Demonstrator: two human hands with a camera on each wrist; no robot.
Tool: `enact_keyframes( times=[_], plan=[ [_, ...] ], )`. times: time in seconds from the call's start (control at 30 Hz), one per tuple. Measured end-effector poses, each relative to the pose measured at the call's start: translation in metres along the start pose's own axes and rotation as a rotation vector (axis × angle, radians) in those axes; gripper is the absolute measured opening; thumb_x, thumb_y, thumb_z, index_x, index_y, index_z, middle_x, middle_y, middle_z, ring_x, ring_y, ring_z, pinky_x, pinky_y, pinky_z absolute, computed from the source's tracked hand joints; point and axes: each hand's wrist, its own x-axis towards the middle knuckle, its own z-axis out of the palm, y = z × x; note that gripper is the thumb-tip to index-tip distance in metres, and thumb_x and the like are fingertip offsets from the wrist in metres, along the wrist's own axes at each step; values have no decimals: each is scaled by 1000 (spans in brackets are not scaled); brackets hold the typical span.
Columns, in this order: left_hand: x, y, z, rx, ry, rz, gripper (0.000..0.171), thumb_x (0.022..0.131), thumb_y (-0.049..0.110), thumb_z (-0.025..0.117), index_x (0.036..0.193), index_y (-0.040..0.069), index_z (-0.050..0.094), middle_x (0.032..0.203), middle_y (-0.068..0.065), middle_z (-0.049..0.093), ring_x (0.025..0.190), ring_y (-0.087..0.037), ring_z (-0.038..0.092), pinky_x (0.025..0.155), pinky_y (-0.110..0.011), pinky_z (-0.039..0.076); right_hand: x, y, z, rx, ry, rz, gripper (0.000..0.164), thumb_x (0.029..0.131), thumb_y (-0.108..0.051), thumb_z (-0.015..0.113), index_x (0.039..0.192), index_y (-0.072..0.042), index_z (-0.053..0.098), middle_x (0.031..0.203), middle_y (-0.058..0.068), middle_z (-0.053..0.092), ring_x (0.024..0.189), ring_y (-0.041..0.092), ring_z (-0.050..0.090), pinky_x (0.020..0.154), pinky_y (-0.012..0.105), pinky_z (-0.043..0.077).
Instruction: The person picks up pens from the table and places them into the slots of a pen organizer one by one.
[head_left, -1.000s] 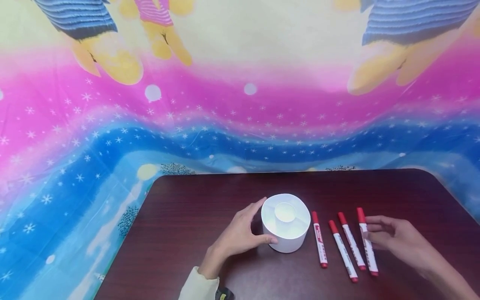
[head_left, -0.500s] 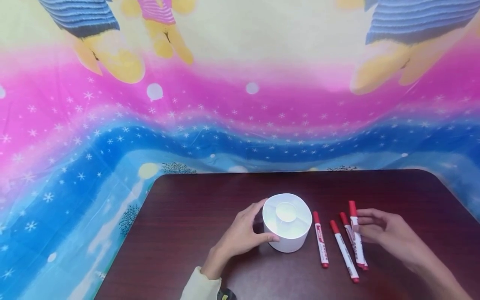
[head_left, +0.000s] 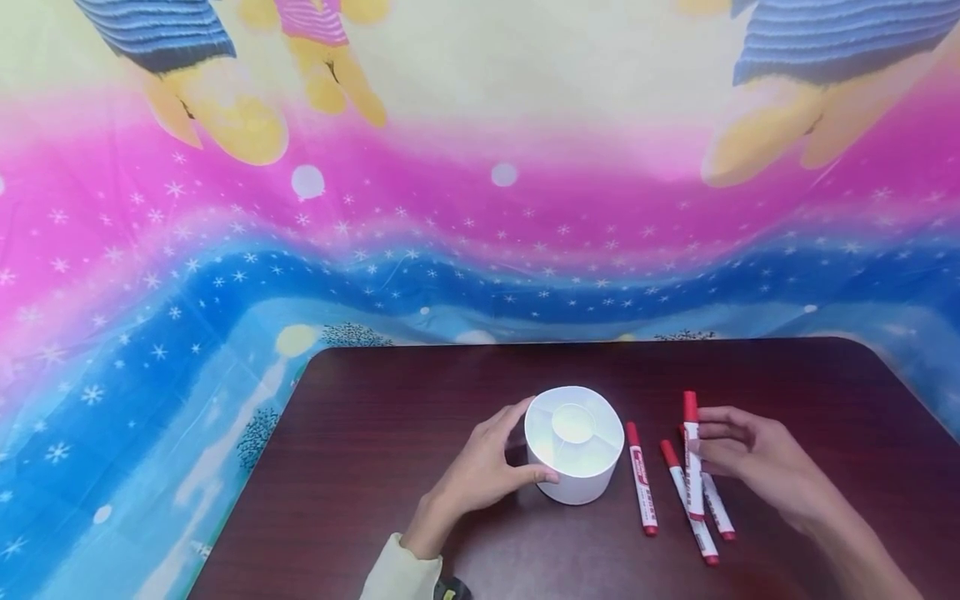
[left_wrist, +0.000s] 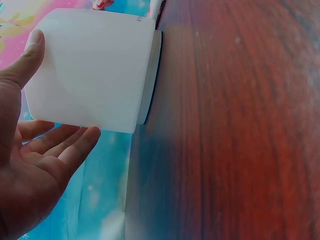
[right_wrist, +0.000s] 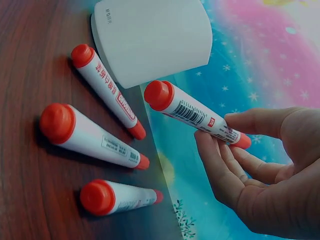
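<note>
A round white pen holder [head_left: 576, 483] with an inner ring and dividers stands on the table. My left hand [head_left: 480, 467] grips its left side, thumb at the front and fingers round the back; in the left wrist view the thumb and fingertips touch its wall [left_wrist: 90, 70]. A white whiteboard marker with a red cap [head_left: 692, 467] is pinched between the thumb and fingers of my right hand [head_left: 765, 467]. That marker [right_wrist: 195, 115] is raised off the table in the right wrist view. Below it lie two similar markers, a left one [head_left: 705, 546] and a right one [head_left: 722, 508], partly covered in the head view.
Another red-capped marker [head_left: 642, 492] lies just right of the pen holder. The dark wood table [head_left: 405, 392] ends at the back against a patterned pink and blue cloth [head_left: 450, 233].
My right hand has lifted the rightmost marker off the table and carried it left, over the two lying markers. The left hand and the pen holder have stayed in place.
</note>
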Motion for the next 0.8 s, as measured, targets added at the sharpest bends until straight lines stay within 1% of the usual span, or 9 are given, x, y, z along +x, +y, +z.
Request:
enact_keyframes(
  times=[0.13, 0.37, 0.57, 0.7, 0.8],
  plan=[
    [0, -1, 1, -12, -4, 0, 102, 79, 40, 97, 164, 29, 42, 156, 3, 57, 137, -13, 63, 110, -26, 56, 2, -2, 2, 0, 0, -8, 63, 102, -16, 75, 150, 13, 45, 129, 22, 69, 98, 3, 75, 83, 32, 67],
    [0, 0, 0, 4, -5, -9, 102, 79, 41, 97, 164, 30, 41, 155, 3, 58, 136, -13, 63, 111, -28, 56, 5, -7, 5, 12, 4, -16, 65, 103, -15, 74, 152, 12, 42, 131, 27, 65, 98, 3, 75, 84, 32, 67],
    [1, 0, 0, -9, -10, -3, 102, 79, 40, 97, 164, 29, 42, 156, 2, 57, 136, -14, 64, 111, -27, 56, 8, -15, 9, 45, -3, -32, 65, 103, -14, 74, 153, 12, 41, 131, 28, 64, 99, 4, 75, 85, 33, 67],
    [0, -1, 0, 14, -6, -6, 102, 79, 42, 96, 165, 30, 41, 156, 3, 58, 138, -13, 62, 113, -31, 55, 11, -21, 12, 56, -5, -57, 64, 103, -12, 73, 152, 12, 41, 128, 23, 65, 99, 4, 75, 85, 32, 67],
    [1, -1, 0, 17, -6, -9, 102, 79, 43, 96, 165, 31, 41, 156, 4, 57, 138, -12, 62, 114, -33, 55, 14, -24, 13, 68, -6, -78, 63, 103, -10, 72, 152, 13, 40, 125, 17, 67, 98, 3, 75, 84, 30, 67]
  ],
)
